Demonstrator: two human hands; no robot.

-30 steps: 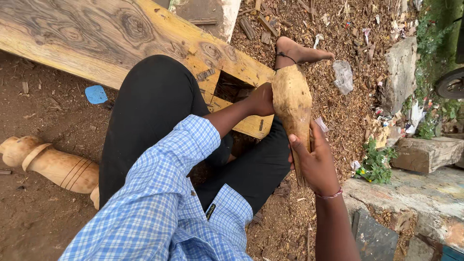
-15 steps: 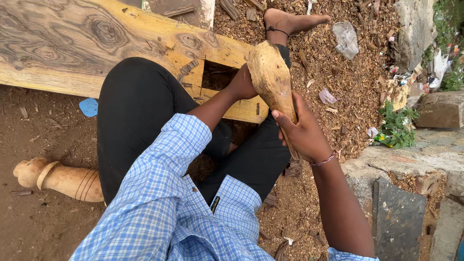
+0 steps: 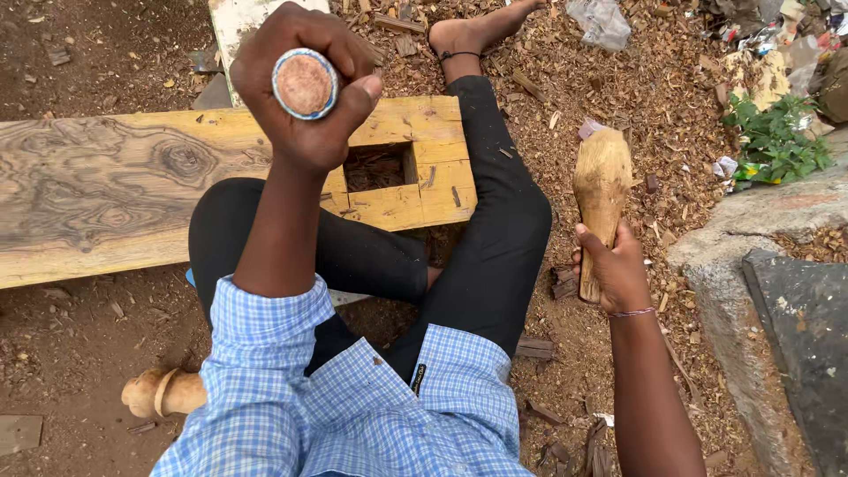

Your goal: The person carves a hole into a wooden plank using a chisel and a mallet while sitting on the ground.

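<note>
My left hand (image 3: 305, 84) is raised close to the camera, its fist shut on a round-ended handle (image 3: 304, 84) whose brown end with a blue rim faces me; the rest of that tool is hidden. My right hand (image 3: 614, 269) grips the narrow lower end of a club-shaped piece of carved wood (image 3: 601, 190), held out to the right above the wood chips. I sit on the ground in black trousers with a thick wooden plank (image 3: 132, 199) across my legs. The plank has a square notch (image 3: 378, 168) cut in it.
Wood chips and shavings cover the ground (image 3: 618, 71). A turned wooden piece (image 3: 163, 393) lies at my lower left. A stone slab (image 3: 777, 291) borders the right side, with a green plant (image 3: 777, 141) and litter behind it. My bare foot (image 3: 468, 31) rests at the top.
My left hand has left the carved wood and risen toward the camera with a round handle in its fist. My right hand has carried the carved wood off to the right, away from the plank.
</note>
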